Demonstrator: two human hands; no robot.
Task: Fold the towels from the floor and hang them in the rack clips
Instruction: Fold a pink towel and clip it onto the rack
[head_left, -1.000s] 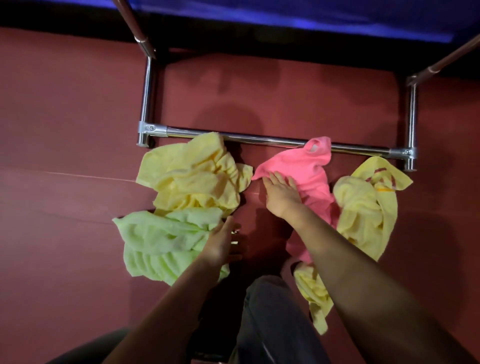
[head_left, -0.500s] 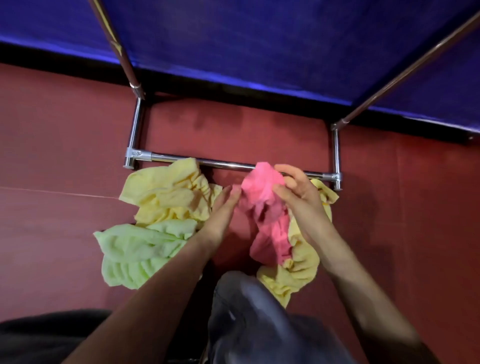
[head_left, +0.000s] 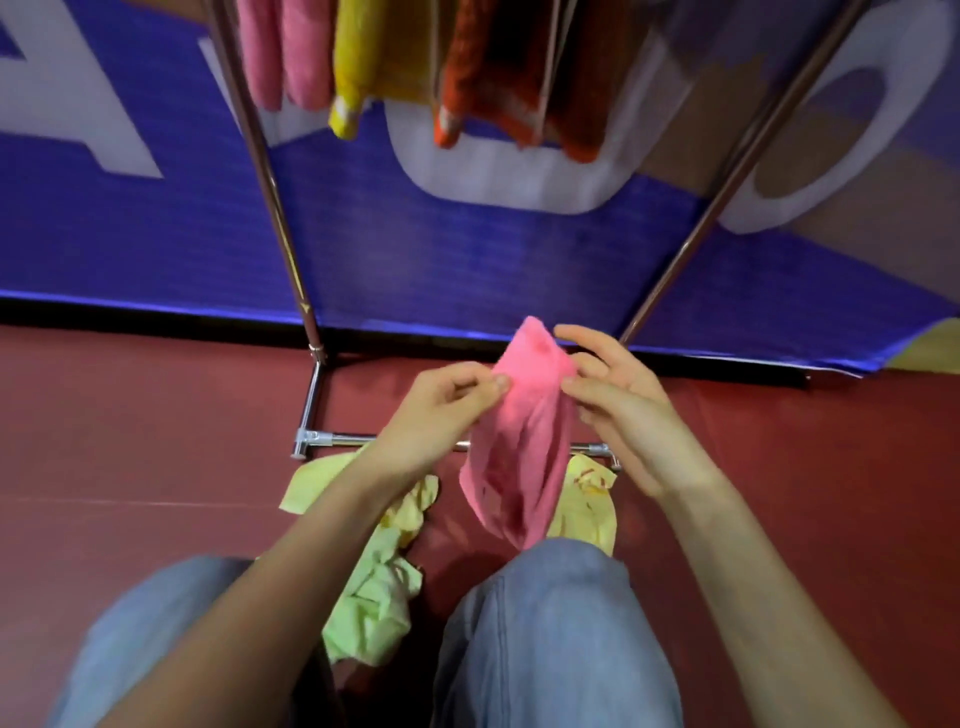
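A pink towel (head_left: 519, 447) hangs bunched in the air between my hands, above the floor. My left hand (head_left: 441, 410) pinches its upper left edge with thumb and fingers. My right hand (head_left: 618, 400) pinches the upper right edge, its other fingers spread. Below lie a yellow towel (head_left: 405, 509), a light green towel (head_left: 374, 608) and another yellow towel (head_left: 592, 504) on the red floor. The metal rack (head_left: 275, 192) rises behind, with pink, yellow and orange towels (head_left: 395, 57) hanging at the top.
The rack's base bar (head_left: 332, 439) lies on the red floor (head_left: 156, 467) just beyond the towels. A blue banner (head_left: 467, 249) covers the wall behind. My knees in blue jeans (head_left: 550, 623) fill the near edge.
The pink towel has come up off the floor into both hands. The view has tilted upward, bringing the hanging towels and more of the rack into sight.
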